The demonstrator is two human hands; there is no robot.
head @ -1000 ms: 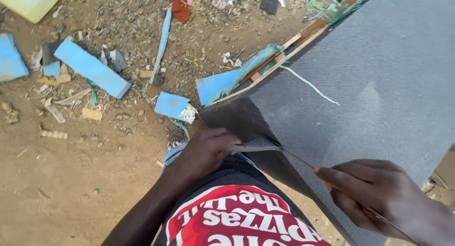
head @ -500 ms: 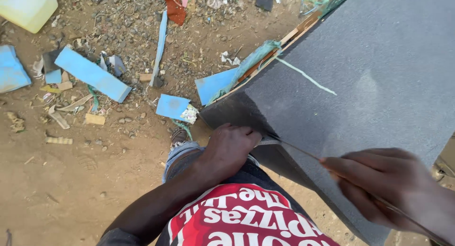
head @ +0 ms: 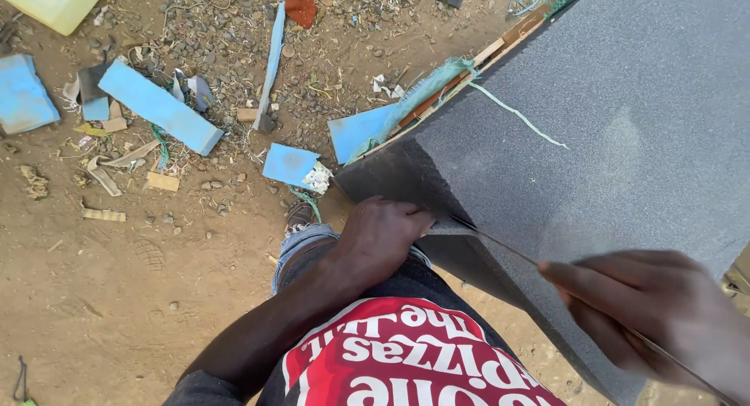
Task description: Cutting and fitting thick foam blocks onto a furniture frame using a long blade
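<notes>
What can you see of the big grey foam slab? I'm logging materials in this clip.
The grey foam slab is thick, with a fine speckled, spongy-looking surface. It fills the upper right, tilted, over a wooden frame edge. A pale green thread lies across its top. The left hand grips its near corner; the right hand, blurred, holds a thin blade running along its lower edge.

I see a red shirt [head: 406, 359] with big white lettering on the chest, dark blue jeans [head: 344, 257] rolled to a paler cuff, bare forearms, and a dusty shoe [head: 301, 214] below.
</notes>
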